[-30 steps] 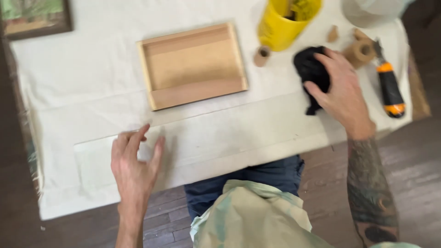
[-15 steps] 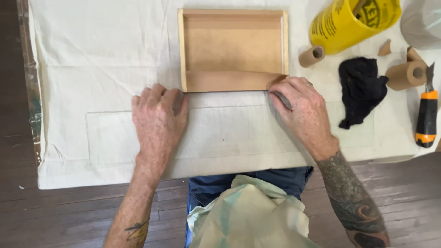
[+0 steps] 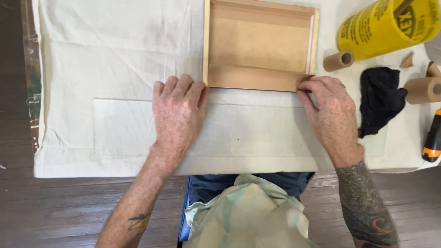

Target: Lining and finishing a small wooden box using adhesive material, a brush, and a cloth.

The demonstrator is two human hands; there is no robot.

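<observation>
Head view, looking straight down. A tabletop (image 3: 27,69) is seen, covered by a pale cream cloth (image 3: 105,59) with fold creases; only a dark strip of the tabletop shows along the left edge.

A shallow wooden frame (image 3: 259,46) with a brown board backing lies open side up on the cloth, at top centre. Its near rail runs roughly level, just beyond both hands.

The left hand (image 3: 178,112) is laid flat on the cloth, palm down, fingers together and extended. Its fingertips (image 3: 186,82) are placed at the frame's near left corner, touching or just short of the wood; which one cannot be told. Nothing is clasped in it.

The right hand (image 3: 333,117) is set at the frame's near right corner. Its fingers are curled and the fingertips (image 3: 305,85) are pressed against the corner of the near rail. Whether cloth is pinched under them cannot be told. The two hands are held well apart, one at each near corner.

To the right of the frame, a yellow tub (image 3: 381,27) lies tilted at the top edge. A short cardboard tube (image 3: 338,60) lies just beside it. A crumpled black rag (image 3: 379,98) lies near the right hand, not touched. A second, larger cardboard roll (image 3: 422,89) lies just beyond the rag. An orange-and-black tool handle (image 3: 432,142) is seen at the far right edge, partly cut off.

Below the tabletop, dark plank floor (image 3: 69,206) and the person's blue trousers (image 3: 206,188) and pale apron (image 3: 248,216) are visible.
</observation>
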